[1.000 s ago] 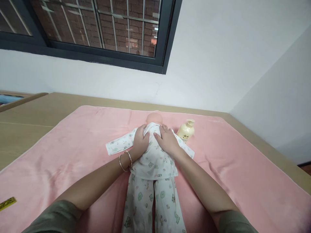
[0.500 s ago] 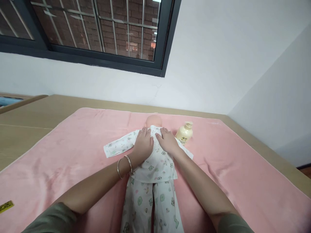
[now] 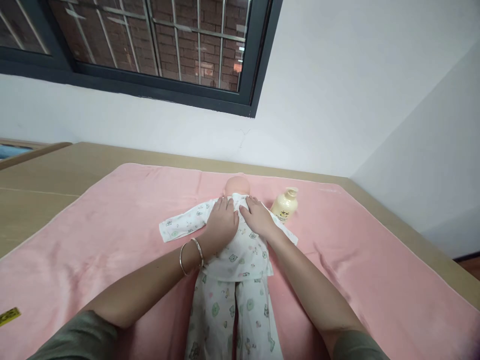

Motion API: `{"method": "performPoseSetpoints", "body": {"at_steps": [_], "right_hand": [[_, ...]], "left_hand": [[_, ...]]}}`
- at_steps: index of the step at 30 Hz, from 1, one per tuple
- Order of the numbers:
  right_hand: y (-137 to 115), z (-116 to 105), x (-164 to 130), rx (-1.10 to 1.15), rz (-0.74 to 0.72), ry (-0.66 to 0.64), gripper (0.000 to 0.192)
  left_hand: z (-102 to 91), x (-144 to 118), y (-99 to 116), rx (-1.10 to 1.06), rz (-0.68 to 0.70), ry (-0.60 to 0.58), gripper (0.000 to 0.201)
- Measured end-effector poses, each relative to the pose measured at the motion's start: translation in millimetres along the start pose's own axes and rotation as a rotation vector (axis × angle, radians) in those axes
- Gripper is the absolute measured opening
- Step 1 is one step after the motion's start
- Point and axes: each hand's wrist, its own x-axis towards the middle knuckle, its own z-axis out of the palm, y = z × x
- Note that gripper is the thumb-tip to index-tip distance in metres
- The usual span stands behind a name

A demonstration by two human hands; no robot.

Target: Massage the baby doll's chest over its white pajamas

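A baby doll lies on a pink blanket, its head away from me. It is dressed in a white patterned top and matching trousers. My left hand rests flat on the left of the top's upper part, fingers stretched toward the head. On the upper right of the top lies my right hand, also flat, with its thumb out to the side. Neither hand grips anything. Just right of my right hand stands a cream pump bottle, close to the doll's sleeve.
The blanket covers a wooden surface that meets a white wall. A dark-framed window with bars is above. A small yellow-and-black label lies at the blanket's left.
Both hands stay flat on the doll's top with almost no movement. The camera view has shifted very slightly.
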Motion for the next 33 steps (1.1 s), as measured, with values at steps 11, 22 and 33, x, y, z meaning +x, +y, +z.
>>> {"method": "performPoseSetpoints", "body": {"at_steps": [11,22,33], "right_hand": [[-20,8,-13,-0.149,-0.073,0.079,0.054],[-21,-1,-15,-0.150,-0.005,0.024,0.055],[-10,2,-5,0.071,-0.057,0.044,0.047]], "left_hand": [[-4.2,17,-16,-0.053,-0.136,-0.100,0.045],[-6.5,7,-7,-0.038,-0.052,-0.133,0.050],[-11.0,-4,8,0.182,0.017,-0.121,0.052]]}}
